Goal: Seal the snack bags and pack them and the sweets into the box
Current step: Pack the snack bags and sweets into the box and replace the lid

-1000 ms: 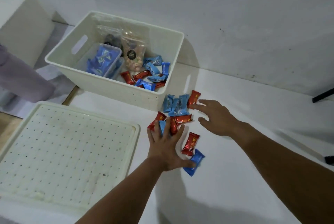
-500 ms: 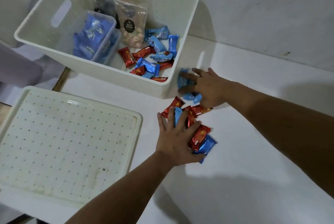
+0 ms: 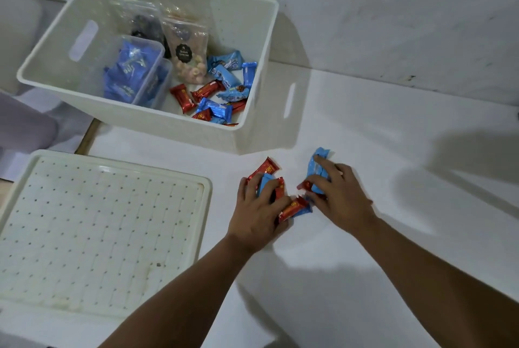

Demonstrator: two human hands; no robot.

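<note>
A white plastic box (image 3: pixel 252 139) stands at the back left of the white surface. Inside it lean two clear snack bags (image 3: pixel 188 49), beside a clear tub of blue packets (image 3: pixel 134 72) and several red and blue sweets (image 3: pixel 222 94). In front of the box lies a small heap of red and blue sweets (image 3: pixel 295 207). My left hand (image 3: pixel 258 212) curls over the heap's left part, fingers on a red sweet (image 3: pixel 266 169) and a blue one. My right hand (image 3: pixel 339 193) closes over blue sweets (image 3: pixel 317 165) on the right.
The box's white perforated lid (image 3: pixel 98 232) lies flat on the left, close to my left forearm. A white wall rises behind the box. A grey cushion-like shape (image 3: pixel 22 123) sits at the far left edge.
Both hands have drawn the scattered sweets together into a tighter heap and pulled it back from the box. The right hand has come back from the box's side with blue sweets under it.
</note>
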